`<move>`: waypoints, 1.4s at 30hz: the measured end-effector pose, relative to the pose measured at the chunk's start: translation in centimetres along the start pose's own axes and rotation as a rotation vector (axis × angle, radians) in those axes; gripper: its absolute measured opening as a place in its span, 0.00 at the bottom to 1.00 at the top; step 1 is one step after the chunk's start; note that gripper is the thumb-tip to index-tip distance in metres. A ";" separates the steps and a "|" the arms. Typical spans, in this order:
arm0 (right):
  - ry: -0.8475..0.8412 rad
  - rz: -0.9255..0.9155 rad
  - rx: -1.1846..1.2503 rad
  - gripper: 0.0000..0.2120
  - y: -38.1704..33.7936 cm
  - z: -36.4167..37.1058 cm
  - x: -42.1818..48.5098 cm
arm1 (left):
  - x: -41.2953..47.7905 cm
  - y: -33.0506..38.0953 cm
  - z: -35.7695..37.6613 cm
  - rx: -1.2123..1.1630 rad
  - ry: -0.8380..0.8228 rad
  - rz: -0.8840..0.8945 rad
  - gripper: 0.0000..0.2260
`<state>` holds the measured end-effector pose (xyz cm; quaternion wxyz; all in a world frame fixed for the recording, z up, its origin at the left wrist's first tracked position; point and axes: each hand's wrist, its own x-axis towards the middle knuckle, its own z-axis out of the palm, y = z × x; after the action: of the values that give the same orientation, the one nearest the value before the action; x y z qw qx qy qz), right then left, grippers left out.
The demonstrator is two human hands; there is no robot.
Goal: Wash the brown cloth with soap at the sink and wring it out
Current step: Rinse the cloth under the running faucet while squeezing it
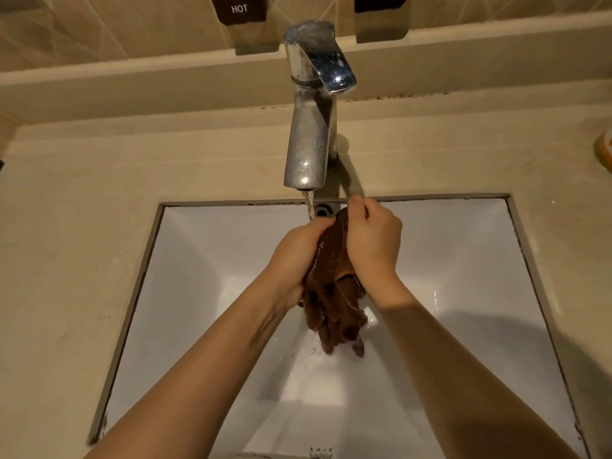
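**Brown cloth bunched in both hands under the running tap**

Head view. We looked down into a white square sink point(463, 260) set in a beige counter point(82, 243). A chrome faucet point(309, 127) stood at 12 o'clock of the basin, and a thin water stream point(310, 207) fell from its spout. Just beside the stream, on the back wall, we noted the overflow hole point(322, 211).

The brown cloth point(331, 293) sat above the middle of the basin, wet and glistening, pressed between the two hands. The left hand point(298, 256) gripped it from 9 o'clock, fingers curled round the bunched fabric. The right hand point(372, 243) gripped it from 3 o'clock, fingers curled tight over the cloth's upper end. The stream met the cloth's top at 12 o'clock, by the left fingertips. Loose folds hung toward 6 o'clock below both wrists; we could not tell whether they touched the basin floor. Droplets speckled the white floor under them.

A sign reading HOT point(239, 8) hung on the tiled wall at 11 o'clock. An orange-and-white object point(604, 150), cut off by the frame, lay on the counter at 2 o'clock.
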<state>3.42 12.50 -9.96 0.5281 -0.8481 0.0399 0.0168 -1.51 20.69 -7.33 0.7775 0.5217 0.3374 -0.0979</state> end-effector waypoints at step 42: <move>-0.698 -0.295 0.079 0.41 2.2 -3.4 -1.8 | 0.2 2.1 -2.1 -0.478 -0.146 -0.111 0.15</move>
<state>1.35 8.52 -10.30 0.5389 -0.7669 -0.2644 0.2271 -1.15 23.50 -6.37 0.8943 0.2954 0.3222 -0.0954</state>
